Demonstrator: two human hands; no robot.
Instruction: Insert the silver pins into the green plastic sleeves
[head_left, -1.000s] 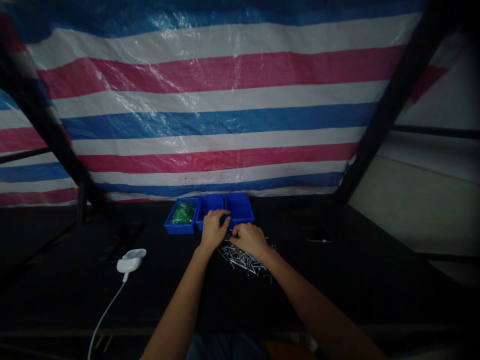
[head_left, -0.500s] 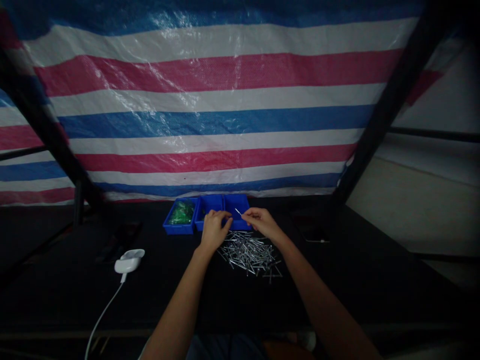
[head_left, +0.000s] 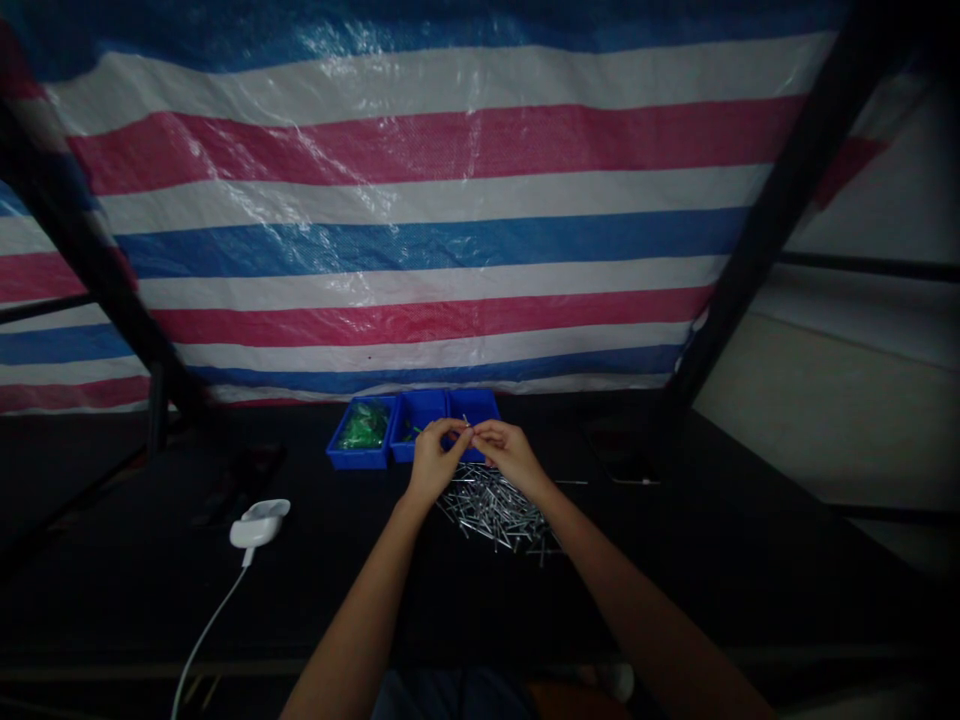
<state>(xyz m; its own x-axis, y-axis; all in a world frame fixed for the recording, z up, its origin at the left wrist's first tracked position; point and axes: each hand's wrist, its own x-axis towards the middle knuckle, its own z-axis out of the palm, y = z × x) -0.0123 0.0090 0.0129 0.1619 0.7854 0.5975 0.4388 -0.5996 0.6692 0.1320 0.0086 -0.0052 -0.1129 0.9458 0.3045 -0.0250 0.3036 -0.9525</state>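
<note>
My left hand (head_left: 433, 462) and my right hand (head_left: 513, 460) meet fingertip to fingertip in front of the blue bins. A thin metal screw or nail (head_left: 466, 420) sticks up between them, pinched by my right fingers. The left thumb and forefinger are closed at the same spot; what they grip is too small to make out. Just below the hands lies a loose heap of similar silvery screws or nails (head_left: 495, 510) on the black table. Behind my hands stand a middle blue bin (head_left: 424, 402) holding a little green and a right blue bin (head_left: 474, 402), partly hidden.
A left blue bin (head_left: 358, 460) holds green pieces in clear plastic. At the left lies an open white case (head_left: 259, 523) on a white cable. A dark flat object (head_left: 622, 462) lies to the right. Striped sheeting (head_left: 450, 240) hangs behind the black table (head_left: 712, 560).
My right hand has moved slightly left, bringing the screw or nail up to my left fingertips. The left thumb and forefinger have closed at it.
</note>
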